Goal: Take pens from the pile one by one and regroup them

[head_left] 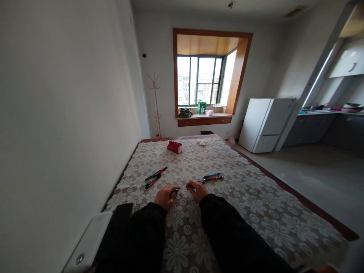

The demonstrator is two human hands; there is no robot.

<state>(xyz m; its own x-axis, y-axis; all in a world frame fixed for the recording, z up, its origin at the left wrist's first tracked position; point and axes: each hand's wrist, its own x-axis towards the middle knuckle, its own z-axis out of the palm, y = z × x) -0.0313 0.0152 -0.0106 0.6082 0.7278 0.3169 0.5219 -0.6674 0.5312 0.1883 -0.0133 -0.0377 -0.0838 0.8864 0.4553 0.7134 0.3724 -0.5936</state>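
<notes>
A home: bed (256,212), fridge (265,123), kitchen counter (327,112) and bay window (199,79) share one room.

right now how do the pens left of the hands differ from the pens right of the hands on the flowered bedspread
The left group of dark and red pens lies slanted, running up toward the right; the right group of blue and red pens lies nearly level. The left group is spread into two separate clusters; the right group sits tight together. The right group lies close to the right hand; the left group lies farther from the left hand. Both rest untouched on the flowered bedspread.
</notes>
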